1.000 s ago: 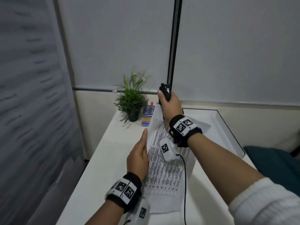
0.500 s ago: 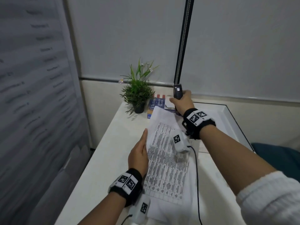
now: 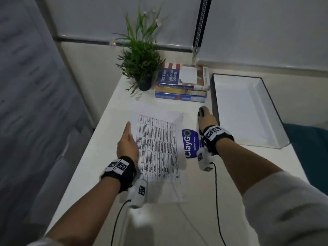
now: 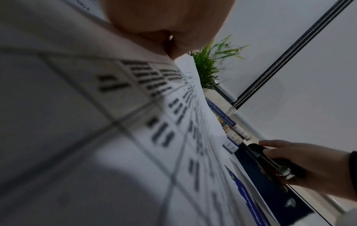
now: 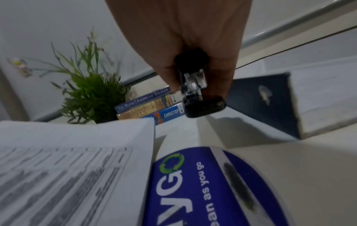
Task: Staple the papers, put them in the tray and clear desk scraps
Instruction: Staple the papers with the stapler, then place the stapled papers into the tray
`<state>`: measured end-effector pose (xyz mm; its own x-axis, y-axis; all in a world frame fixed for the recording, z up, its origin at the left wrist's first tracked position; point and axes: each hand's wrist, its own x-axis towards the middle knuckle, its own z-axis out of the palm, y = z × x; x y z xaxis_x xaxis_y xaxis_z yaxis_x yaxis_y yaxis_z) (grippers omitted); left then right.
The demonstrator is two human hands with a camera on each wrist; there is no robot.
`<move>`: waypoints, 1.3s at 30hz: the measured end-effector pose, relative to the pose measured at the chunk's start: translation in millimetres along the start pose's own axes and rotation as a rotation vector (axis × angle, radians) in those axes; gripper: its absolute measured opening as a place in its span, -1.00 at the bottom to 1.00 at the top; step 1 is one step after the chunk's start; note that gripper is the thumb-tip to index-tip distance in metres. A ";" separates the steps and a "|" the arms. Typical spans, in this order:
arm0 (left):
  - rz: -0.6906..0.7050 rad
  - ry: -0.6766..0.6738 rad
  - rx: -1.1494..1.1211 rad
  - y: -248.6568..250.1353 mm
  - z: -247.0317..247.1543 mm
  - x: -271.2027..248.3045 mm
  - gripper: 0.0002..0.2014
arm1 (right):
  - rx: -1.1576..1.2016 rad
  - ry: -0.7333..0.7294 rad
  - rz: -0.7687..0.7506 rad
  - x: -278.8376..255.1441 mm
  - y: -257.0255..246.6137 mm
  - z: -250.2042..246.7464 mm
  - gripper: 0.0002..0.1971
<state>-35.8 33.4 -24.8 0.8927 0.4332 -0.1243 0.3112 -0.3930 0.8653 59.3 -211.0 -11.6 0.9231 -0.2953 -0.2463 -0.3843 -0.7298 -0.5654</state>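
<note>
Left hand: the left hand [image 3: 128, 146] lies flat with straight fingers along the left edge of the printed white paper sheets [image 3: 158, 148]; it grips nothing.
Right hand: the right hand [image 3: 207, 119] is curled around a black metal stapler [image 5: 195, 85], fingers wrapped over its top, just above the desk.
Stapler: it sits between the papers and the tray; the right wrist view shows its metal mouth and black base pointing toward the books.
Papers: the stack lies flat on the white desk [image 3: 177, 224], covered in a grid of small black text, its far corners fanned out unevenly.
Tray: a shallow white rectangular tray with dark outer walls [image 3: 262, 80] stands at the right of the desk, beside the right hand.
Sticker: a round blue label reading "ClayGO" [image 3: 190, 143] lies on the desk between the papers and the right wrist.
Far edge: a green potted plant in a black pot [image 3: 140, 68] stands left of a stack of three books [image 3: 181, 86], with a white square of paper [image 3: 188, 75] on top.
</note>
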 end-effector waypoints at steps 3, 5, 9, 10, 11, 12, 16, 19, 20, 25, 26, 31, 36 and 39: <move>-0.005 -0.021 0.000 -5.4 12.5 22.1 -0.54 | -0.158 0.038 -0.081 25.6 4.9 16.6 -0.57; 0.025 -0.043 -0.021 -8.5 19.9 36.5 -0.53 | -0.208 0.048 -0.073 42.4 6.5 23.9 -0.58; 0.057 -0.052 -0.076 -2.8 28.5 52.7 -0.54 | -0.273 0.065 -0.028 65.1 13.2 35.8 -0.55; 0.071 -0.050 -0.081 0.3 29.2 54.8 -0.54 | -0.268 0.061 -0.021 67.2 14.2 37.3 -0.55; 0.085 -0.050 -0.088 3.2 29.7 56.5 -0.54 | -0.265 0.057 -0.019 68.5 14.6 38.3 -0.56; 0.095 -0.053 -0.103 5.8 29.8 57.9 -0.54 | -0.274 0.053 -0.018 67.8 13.6 37.7 -0.56; 0.093 -0.079 -0.161 16.2 27.9 58.2 -0.53 | -0.254 0.079 -0.054 52.6 6.2 25.5 -0.45; 0.083 -0.075 -0.219 35.0 22.3 52.2 -0.54 | -0.054 0.062 -0.176 25.9 5.8 9.3 -0.50; 0.096 -0.073 -0.243 43.5 19.9 49.1 -0.54 | 0.041 0.053 -0.194 12.5 6.6 2.9 -0.51; 0.182 -0.056 -0.399 93.2 11.5 27.6 -0.54 | 0.322 -0.124 -0.146 -60.2 25.5 -26.3 -0.46; 0.196 -0.054 -0.426 102.4 12.2 23.7 -0.54 | 0.348 -0.182 -0.116 -72.3 31.0 -31.9 -0.44; 0.250 -0.108 -0.537 144.8 30.4 -1.3 -0.54 | 0.561 -0.400 0.040 -108.7 72.6 -60.9 -0.94; 0.204 -0.260 -0.467 179.6 71.8 -20.4 -0.51 | 0.659 -0.263 0.120 -126.9 117.9 -93.3 -0.74; 0.068 -0.518 -0.287 188.3 106.7 -29.5 -0.42 | 0.689 -0.090 0.223 -116.6 149.5 -117.5 -0.73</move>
<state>31.3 -140.0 89.9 0.9728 -0.0655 -0.2223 0.2117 -0.1393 0.9674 -104.3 -358.2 25.1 0.8288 -0.3178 -0.4605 -0.5112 -0.0957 -0.8541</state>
